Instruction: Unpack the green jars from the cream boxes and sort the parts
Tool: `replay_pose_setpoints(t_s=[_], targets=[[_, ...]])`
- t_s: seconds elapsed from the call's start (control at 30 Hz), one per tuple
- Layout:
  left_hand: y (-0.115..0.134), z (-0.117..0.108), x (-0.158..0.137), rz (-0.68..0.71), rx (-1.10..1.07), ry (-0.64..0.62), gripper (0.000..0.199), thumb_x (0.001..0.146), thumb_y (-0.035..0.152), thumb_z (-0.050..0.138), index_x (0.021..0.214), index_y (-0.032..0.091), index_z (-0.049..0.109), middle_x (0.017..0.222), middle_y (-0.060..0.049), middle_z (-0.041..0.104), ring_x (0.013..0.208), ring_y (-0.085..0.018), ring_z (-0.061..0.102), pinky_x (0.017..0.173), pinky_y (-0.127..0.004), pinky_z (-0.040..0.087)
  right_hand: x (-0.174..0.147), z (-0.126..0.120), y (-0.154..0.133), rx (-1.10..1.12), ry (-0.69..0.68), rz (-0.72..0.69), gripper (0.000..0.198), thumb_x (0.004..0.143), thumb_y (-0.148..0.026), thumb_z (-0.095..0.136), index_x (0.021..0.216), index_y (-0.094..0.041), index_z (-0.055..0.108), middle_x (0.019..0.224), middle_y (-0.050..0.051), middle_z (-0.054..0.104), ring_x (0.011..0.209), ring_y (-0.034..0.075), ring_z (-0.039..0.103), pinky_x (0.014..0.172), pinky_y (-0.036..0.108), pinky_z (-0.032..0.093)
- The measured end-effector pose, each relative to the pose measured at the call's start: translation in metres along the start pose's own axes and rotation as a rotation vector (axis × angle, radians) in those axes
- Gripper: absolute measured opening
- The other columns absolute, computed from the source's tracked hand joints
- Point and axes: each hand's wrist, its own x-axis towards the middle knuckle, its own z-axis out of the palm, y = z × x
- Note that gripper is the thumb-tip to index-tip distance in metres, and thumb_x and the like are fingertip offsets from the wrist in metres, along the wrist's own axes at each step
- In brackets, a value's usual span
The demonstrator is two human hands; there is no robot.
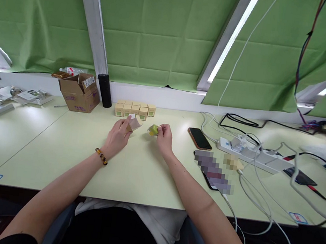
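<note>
My left hand (116, 139), wearing a beaded bracelet (101, 156), is closed on a small pale cardboard box (134, 123) with a white flap raised at its top. The box is tilted above the table. To its right, my right hand (165, 141) pinches a small yellow-green object (153, 130) between thumb and fingers; its exact kind is too small to tell. The object and the held box are apart. Just behind my left hand, several small beige boxes (135, 107) with green-edged labels stand grouped together.
An open brown carton (80, 94) and a black cylindrical bottle (105, 90) stand at the back left. Clear-wrapped packages (29, 97) lie far left. On the right are a phone (199, 138), another blurred phone (212, 172), a white power strip (254, 157) and tangled cables.
</note>
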Motion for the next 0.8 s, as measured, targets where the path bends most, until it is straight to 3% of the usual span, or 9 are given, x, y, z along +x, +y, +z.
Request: replay_pose_setpoints(t_s=[0.17,0.37,0.5,0.57,0.63,0.8], targets=[[-0.007,0.006,0.005,-0.207,-0.484,0.026,0.066,0.102,0.033,0.057,0.164,0.026,0.036,0.141,-0.015,0.062,0.127,-0.028,0.059,0.091,-0.038,0.059,0.006,-0.011,0.003,-0.193,-0.058,-0.050,0.022,0.101,-0.048,0.042,0.097,-0.027,0.049,0.090,0.003,0.064,0.081,0.022,0.056,0.073,0.035,0.043],[-0.010,0.014,0.008,-0.444,-0.951,0.002,0.066,0.100,0.050,0.061,0.157,0.022,0.041,0.122,-0.012,0.073,0.105,-0.023,0.070,0.089,-0.039,0.062,0.006,-0.009,0.012,-0.308,-0.219,-0.037,0.021,0.103,-0.043,0.036,0.098,-0.028,0.049,0.093,0.004,0.067,0.081,0.023,0.058,0.073,0.036,0.044],[-0.009,0.016,0.008,-0.539,-1.161,0.009,0.056,0.098,0.054,0.064,0.144,0.026,0.047,0.138,-0.012,0.065,0.110,-0.025,0.071,0.086,-0.043,0.066,0.002,-0.007,0.005,-0.304,-0.204,-0.143,0.027,0.103,-0.045,0.038,0.113,-0.027,0.054,0.114,0.010,0.070,0.104,0.027,0.063,0.089,0.044,0.050],[-0.005,0.013,0.008,-0.521,-1.234,-0.008,0.054,0.097,0.055,0.064,0.139,0.025,0.049,0.138,-0.013,0.065,0.110,-0.025,0.072,0.084,-0.045,0.067,-0.004,-0.006,-0.005,-0.279,-0.127,-0.248,0.032,0.102,-0.048,0.042,0.119,-0.025,0.056,0.127,0.013,0.067,0.121,0.030,0.058,0.101,0.049,0.047],[0.001,0.010,0.008,-0.503,-1.293,-0.034,0.054,0.097,0.056,0.065,0.137,0.023,0.050,0.135,-0.014,0.066,0.109,-0.027,0.073,0.081,-0.045,0.068,-0.013,-0.003,-0.018,-0.185,-0.088,-0.292,0.035,0.101,-0.052,0.048,0.119,-0.024,0.060,0.129,0.013,0.067,0.123,0.030,0.057,0.103,0.049,0.048],[0.012,0.005,0.006,-0.470,-1.366,-0.094,0.056,0.096,0.059,0.066,0.136,0.022,0.055,0.133,-0.014,0.069,0.110,-0.029,0.074,0.084,-0.048,0.068,-0.035,0.014,-0.037,0.205,-0.231,-0.099,0.052,0.092,-0.063,0.067,0.127,-0.025,0.062,0.125,0.011,0.071,0.102,0.024,0.066,0.083,0.038,0.057]])
